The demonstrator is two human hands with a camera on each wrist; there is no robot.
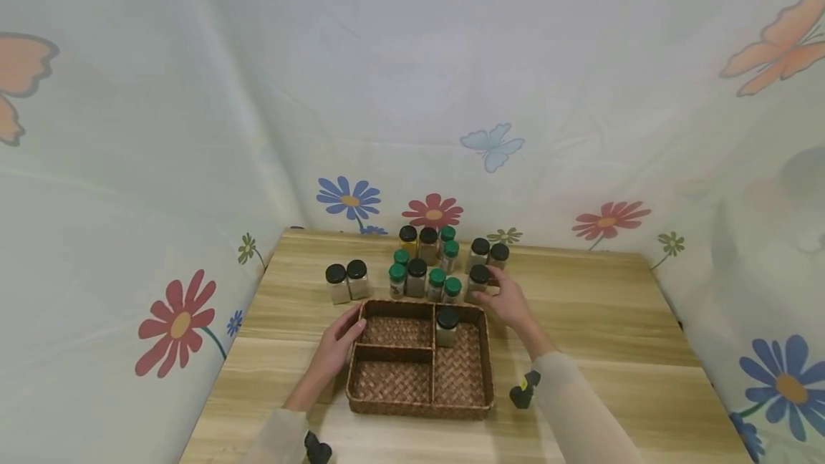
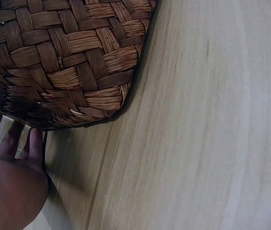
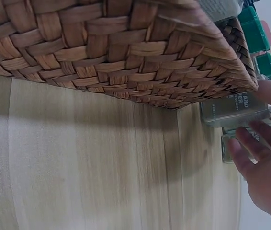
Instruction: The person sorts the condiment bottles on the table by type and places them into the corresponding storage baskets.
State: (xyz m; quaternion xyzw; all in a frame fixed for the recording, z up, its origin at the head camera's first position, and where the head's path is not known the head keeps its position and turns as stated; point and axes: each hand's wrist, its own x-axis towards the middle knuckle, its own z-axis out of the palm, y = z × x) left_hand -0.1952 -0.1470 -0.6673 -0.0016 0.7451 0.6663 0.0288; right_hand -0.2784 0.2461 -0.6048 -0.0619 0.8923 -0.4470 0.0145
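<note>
While the left hand (image 1: 334,346) grips the coarse-woven basket (image 1: 419,408), the right hand (image 1: 512,303) curves round a squarish jar (image 1: 475,286), grip unclear.

Divided basket (image 1: 391,408) on table (image 1: 580,306); one jar (image 1: 447,329) far end of right compartment (image 1: 459,378). Other jars (image 1: 416,281) beyond, pair (image 1: 336,286) at left.

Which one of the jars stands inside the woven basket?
The black-lidded jar at the far end of the basket's right compartment; all the other jars are outside.
</note>
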